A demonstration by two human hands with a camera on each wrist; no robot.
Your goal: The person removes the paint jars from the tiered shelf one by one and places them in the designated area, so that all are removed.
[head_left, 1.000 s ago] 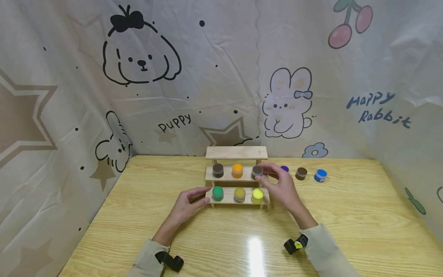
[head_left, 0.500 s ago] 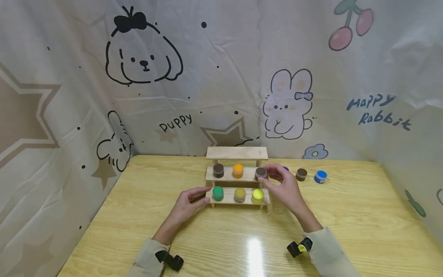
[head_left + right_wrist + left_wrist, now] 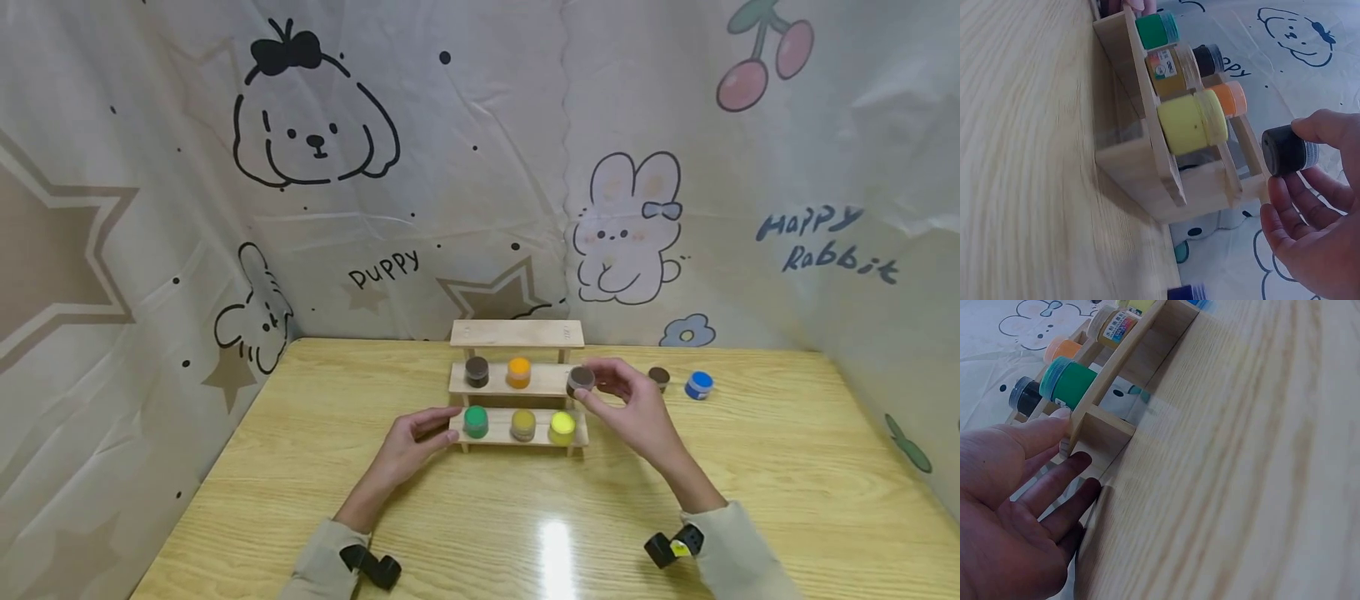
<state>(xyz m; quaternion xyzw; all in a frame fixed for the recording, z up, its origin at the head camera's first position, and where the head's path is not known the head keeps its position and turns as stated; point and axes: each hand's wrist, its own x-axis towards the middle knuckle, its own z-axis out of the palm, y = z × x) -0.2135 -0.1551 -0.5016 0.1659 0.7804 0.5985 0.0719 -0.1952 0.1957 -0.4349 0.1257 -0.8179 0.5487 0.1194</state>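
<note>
Pinching a dark jar (image 3: pixel 580 379), the right hand (image 3: pixel 636 408) is beside a wooden rack (image 3: pixel 517 333); the left hand (image 3: pixel 412 442), spread, touches its opposite end.

Stand (image 3: pixel 1200 187): far middle of the surface (image 3: pixel 420 533), before the curtain (image 3: pixel 480 192).
Bottom shelf (image 3: pixel 499 426): nearest step, three across: left jar (image 3: pixel 476 422), centre jar (image 3: pixel 523 425), right jar (image 3: pixel 562 427).
Middle shelf (image 3: pixel 547 379): one step farther, left-end jar (image 3: pixel 477 372) and mid-shelf jar (image 3: pixel 519 372) on it.
Top shelf (image 3: pixel 517 332): farthest step.
Left hand (image 3: pixel 411 447): here at the bottom shelf's left end.
Right hand (image 3: pixel 633 408): and there's the held jar (image 3: pixel 580 382) in it, by the middle shelf's right end.
Right of the stand: inner loose jar (image 3: pixel 659 379), outer loose jar (image 3: pixel 699 385) farther right, plus a cut-off jar (image 3: pixel 1185 292), in right-wrist view.
</note>
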